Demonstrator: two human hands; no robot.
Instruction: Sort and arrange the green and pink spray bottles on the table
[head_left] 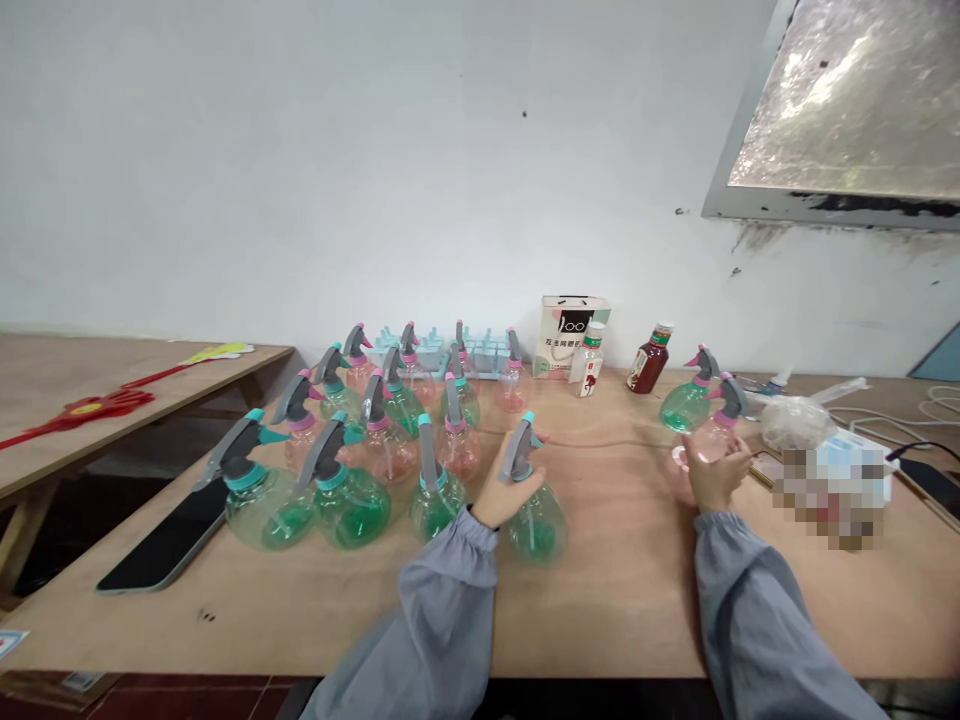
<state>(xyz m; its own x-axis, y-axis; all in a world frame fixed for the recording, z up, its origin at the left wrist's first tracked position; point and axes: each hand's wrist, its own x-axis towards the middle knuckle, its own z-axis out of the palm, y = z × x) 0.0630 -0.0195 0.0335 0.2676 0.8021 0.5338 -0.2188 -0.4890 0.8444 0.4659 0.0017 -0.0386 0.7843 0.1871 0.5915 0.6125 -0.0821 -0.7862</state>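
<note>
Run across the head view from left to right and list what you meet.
Black phone → left hand gripping the green spray bottle → brown bottle → right hand gripping the pink spray bottle → crumpled plastic bag.

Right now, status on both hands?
Left hand closed on green spray bottle at the neck. Right hand gripping pink spray bottle. Bottle cluster close beside left hand; another green bottle just behind the pink one.

The grey-sleeved left arm (442, 610) and right arm (750, 610) reach forward, well apart. The left hand (501, 492) curls in a grip, thumb raised; the right hand (712, 480) has its fingers (736, 462) wrapped closed.
</note>
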